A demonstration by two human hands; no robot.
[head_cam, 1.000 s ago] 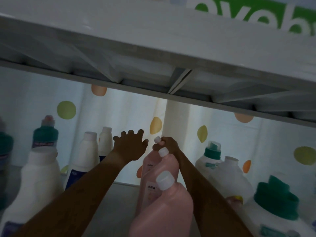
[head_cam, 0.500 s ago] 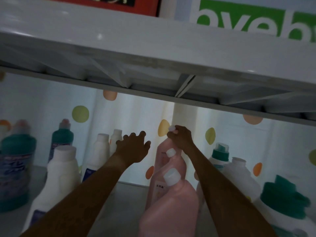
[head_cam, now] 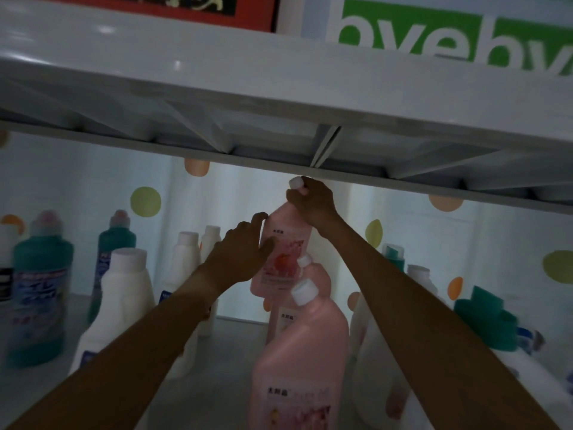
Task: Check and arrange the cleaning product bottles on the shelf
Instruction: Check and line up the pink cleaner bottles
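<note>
A pink bottle [head_cam: 286,252] with a white cap is lifted off the shelf and tilted, its cap close under the upper shelf board. My right hand [head_cam: 311,203] grips its neck just below the cap. My left hand [head_cam: 245,252] touches the bottle's left side with thumb and fingers spread against it. Two more pink bottles stand in a row in front of it: a middle one [head_cam: 310,293], mostly hidden, and a near one [head_cam: 302,361] with a white cap.
White bottles [head_cam: 124,293] and teal-capped bottles [head_cam: 40,293] stand on the left of the grey shelf floor [head_cam: 229,352]. More white and green-capped bottles [head_cam: 486,324] crowd the right. The upper shelf board [head_cam: 279,97] hangs low overhead. A dotted curtain forms the back.
My right hand has raised the far pink bottle up off the shelf toward the upper board. My left hand has moved right and come against the bottle's side.
</note>
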